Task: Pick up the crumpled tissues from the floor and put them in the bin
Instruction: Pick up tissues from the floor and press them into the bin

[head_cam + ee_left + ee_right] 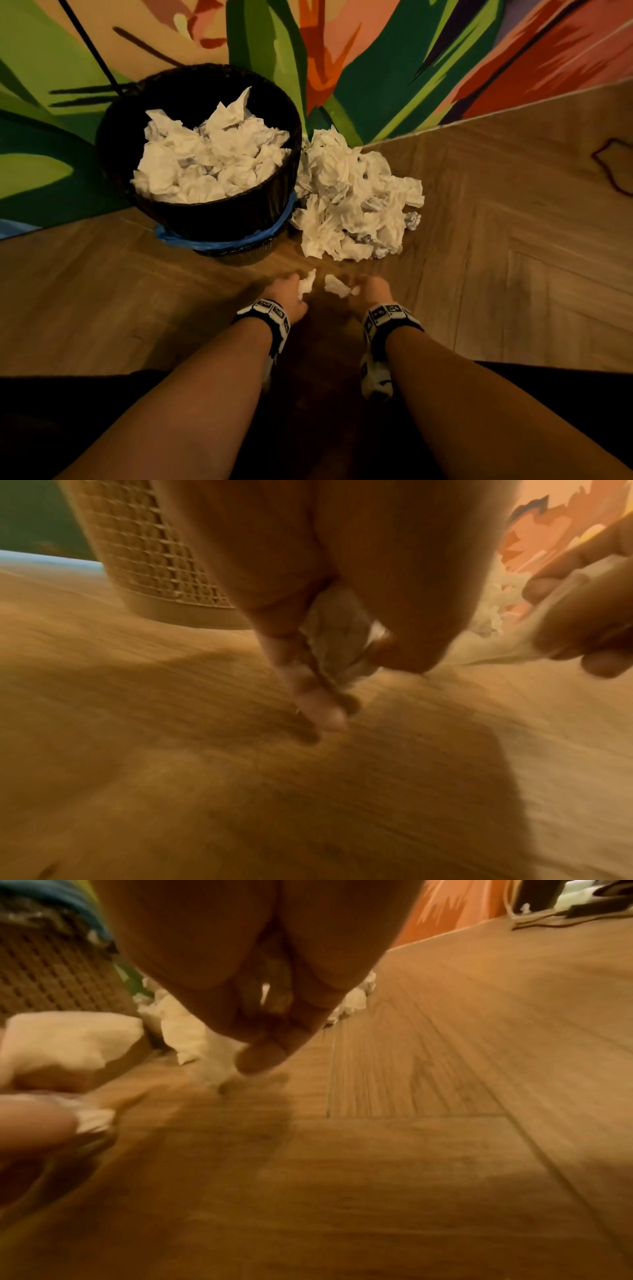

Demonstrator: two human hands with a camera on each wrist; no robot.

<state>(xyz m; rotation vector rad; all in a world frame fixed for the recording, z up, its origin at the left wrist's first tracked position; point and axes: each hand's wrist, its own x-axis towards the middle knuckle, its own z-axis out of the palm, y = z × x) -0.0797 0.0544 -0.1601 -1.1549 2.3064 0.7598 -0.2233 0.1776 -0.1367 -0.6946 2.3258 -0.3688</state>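
Low over the wooden floor (479,274), just in front of the person's knees, both hands are closed around crumpled tissue. The left hand (291,294) has its fingers (308,685) curled and pinching a white wad of tissue (306,282), which pokes out past the knuckles; the left wrist view shows that wad squeezed between thumb and fingers close to the floorboards. The right hand (371,289) grips a second wad (337,285) the same way, its fingers curled round it, though the right wrist view is too blurred to show the paper clearly. The two hands sit near each other, not touching. Beyond them stands a black mesh bin (219,212) with a blue liner edge near its base, heaped with white tissues up to its rim. Just beside the bin, on its right, a large pile of crumpled tissues (356,202) lies on the floor against a colourful painted wall (394,68).
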